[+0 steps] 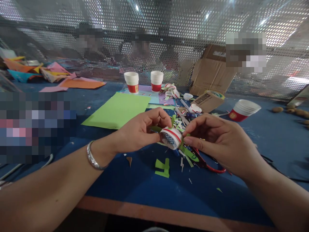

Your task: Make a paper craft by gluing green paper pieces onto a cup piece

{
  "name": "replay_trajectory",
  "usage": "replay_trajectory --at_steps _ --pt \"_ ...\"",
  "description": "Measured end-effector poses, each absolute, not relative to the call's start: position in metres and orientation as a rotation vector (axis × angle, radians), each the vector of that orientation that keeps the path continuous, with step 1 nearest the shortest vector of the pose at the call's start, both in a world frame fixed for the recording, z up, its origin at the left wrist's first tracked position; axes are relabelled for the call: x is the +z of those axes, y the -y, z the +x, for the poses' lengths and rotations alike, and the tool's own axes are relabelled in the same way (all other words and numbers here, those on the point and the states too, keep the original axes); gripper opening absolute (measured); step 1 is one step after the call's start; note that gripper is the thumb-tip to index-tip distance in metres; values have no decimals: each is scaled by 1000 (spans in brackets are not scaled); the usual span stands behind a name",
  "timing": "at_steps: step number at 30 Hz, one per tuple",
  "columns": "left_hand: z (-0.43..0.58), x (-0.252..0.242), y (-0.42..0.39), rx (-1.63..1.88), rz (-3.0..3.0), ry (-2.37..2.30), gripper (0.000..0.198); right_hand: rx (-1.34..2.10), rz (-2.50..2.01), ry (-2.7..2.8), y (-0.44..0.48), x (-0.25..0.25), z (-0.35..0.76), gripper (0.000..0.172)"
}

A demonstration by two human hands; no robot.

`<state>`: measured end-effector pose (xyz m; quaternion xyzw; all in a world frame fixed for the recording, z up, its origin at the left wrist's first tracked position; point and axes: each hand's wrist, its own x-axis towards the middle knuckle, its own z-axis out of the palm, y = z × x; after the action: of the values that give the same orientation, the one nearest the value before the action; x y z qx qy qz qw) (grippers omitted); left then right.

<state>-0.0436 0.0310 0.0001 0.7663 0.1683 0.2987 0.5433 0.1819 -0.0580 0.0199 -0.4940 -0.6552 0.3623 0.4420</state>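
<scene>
Disc (171, 138) held above the blue table (142, 180), near middle, probably light, paper-stiff and easily crushed, best taken by the rim. Pinched at left between thumb and fingers of the left hand (142, 129); met at right by near-closed fingertips of the right hand (217, 138), firmness of hold unclear.

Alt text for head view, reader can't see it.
A person's left hand holds a small round white piece with a red stripe and dark pattern, right hand at its edge, above a blue table. Nearby: green scraps, a green sheet, stacked paper cups and cardboard.
</scene>
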Motion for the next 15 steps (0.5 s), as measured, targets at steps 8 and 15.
replay_trajectory --at_steps 8,15 --pt "-43 3 -30 703 1840 -389 20 905 -1243 1604 57 21 181 22" --pt "-43 0 -30 680 1811 -409 20 940 -1221 1488 56 22 180 30"
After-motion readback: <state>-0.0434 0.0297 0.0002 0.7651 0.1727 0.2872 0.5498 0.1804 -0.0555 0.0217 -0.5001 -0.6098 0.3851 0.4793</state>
